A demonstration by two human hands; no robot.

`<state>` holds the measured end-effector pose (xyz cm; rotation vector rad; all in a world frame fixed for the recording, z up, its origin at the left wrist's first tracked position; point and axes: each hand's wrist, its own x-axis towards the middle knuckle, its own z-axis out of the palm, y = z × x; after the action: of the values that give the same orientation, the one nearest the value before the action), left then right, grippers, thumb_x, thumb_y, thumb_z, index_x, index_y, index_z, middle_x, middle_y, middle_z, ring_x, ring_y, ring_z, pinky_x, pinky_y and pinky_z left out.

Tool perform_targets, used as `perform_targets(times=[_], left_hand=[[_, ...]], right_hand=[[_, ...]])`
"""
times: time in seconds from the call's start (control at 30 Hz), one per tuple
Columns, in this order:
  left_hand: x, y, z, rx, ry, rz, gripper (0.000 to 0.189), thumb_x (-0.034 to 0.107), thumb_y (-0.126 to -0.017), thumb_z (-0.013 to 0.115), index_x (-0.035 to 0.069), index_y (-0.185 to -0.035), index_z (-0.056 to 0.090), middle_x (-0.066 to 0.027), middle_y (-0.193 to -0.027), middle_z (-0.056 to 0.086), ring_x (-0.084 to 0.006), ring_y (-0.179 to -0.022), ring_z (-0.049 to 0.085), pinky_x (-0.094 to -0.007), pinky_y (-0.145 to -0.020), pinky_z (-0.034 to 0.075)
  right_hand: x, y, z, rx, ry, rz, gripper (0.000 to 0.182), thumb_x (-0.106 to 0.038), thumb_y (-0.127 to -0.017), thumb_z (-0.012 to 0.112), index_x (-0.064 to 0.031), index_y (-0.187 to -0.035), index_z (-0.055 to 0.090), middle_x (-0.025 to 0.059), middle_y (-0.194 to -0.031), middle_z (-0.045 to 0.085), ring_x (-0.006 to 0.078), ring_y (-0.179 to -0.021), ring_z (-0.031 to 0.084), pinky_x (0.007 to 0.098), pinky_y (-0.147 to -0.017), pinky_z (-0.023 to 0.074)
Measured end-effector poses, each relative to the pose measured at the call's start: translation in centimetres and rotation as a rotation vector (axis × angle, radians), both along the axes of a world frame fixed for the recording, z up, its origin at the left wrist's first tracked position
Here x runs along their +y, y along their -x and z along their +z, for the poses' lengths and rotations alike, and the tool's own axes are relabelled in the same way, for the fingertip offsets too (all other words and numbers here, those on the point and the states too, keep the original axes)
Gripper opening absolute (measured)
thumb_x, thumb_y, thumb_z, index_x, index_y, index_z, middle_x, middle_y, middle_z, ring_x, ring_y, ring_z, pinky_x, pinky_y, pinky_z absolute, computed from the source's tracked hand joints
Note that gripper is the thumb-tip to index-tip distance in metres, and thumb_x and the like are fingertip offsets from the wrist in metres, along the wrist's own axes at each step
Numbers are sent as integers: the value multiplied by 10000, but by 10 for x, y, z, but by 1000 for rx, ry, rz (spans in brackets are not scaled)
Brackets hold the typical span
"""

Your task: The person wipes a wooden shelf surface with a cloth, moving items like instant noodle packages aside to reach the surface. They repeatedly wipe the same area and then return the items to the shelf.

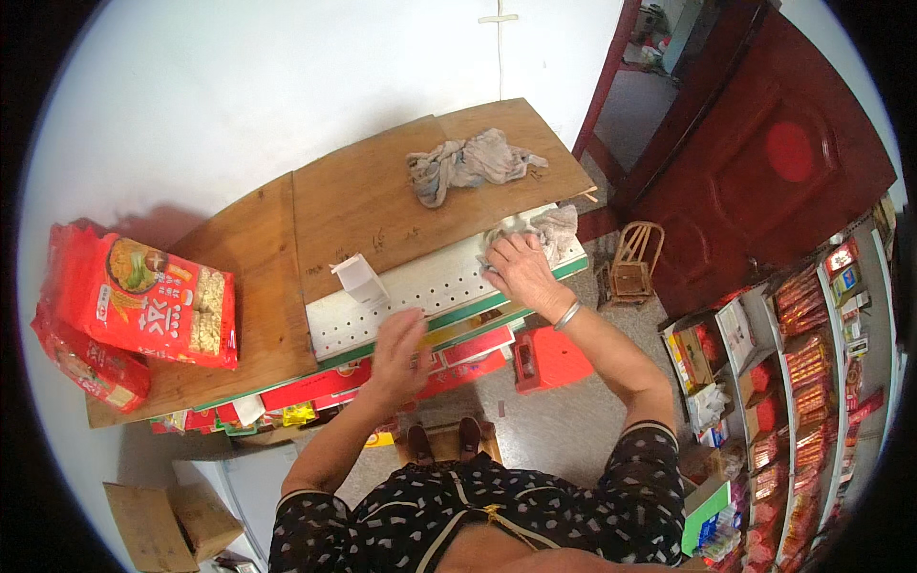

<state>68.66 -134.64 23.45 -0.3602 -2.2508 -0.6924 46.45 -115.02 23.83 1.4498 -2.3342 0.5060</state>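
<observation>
My right hand (526, 268) presses a grey rag (557, 233) onto the right end of a white perforated metal shelf (423, 295) with a green front edge. Part of that rag sticks out beyond my fingers. Blurred and holding nothing that I can see, my left hand (401, 351) hovers at the shelf's front edge with thumb and fingers apart. A small white box (360, 279) stands just beyond it, where the metal meets the plywood boards (351, 215). Farther back, a second crumpled rag (473, 163) lies on the plywood.
Red noodle packets (161, 301) stand at the left end of the boards. Below are shelves of red boxed goods (473, 351) and a red box (551, 358) on the floor. A small bamboo chair (632, 265), a dark red door (759, 157) and stocked shelves (806, 379) are right.
</observation>
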Motion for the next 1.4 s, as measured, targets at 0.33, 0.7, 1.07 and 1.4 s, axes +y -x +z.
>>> perform_targets(times=[0.33,0.7,1.07,1.4], left_hand=[[-61,21,7,-219,-607,402,793,80,-678,742,13,-1336,304,-184,-1237,458,-279,-1142,460,-376,-971,371],[-57,36,-4,-347,-895,246,592,25,-735,712,20,-1228,386,-126,-1092,544,-200,-993,547,-320,-855,455],[-90,-64,27,-213,-1107,277,551,46,-715,753,11,-1153,421,-95,-1023,557,-182,-948,556,-305,-826,465],[-116,-211,-3,-425,-1073,409,539,38,-738,741,-13,-1170,423,-120,-1078,565,-182,-970,582,-302,-818,492]], right_hand=[[-12,34,-21,118,37,-260,119,-144,-743,598,-43,-697,643,83,-875,582,295,-847,517,425,-743,441],[-3,23,-18,81,19,-335,111,-117,-725,601,-53,-795,660,112,-909,584,318,-830,528,425,-744,463],[11,9,-6,94,-284,-550,308,-225,-827,529,-101,-1095,616,91,-1091,572,314,-976,528,481,-787,450],[-181,-156,-7,51,-90,-124,194,-156,-763,521,-47,-915,574,120,-903,562,269,-844,530,416,-717,444]])
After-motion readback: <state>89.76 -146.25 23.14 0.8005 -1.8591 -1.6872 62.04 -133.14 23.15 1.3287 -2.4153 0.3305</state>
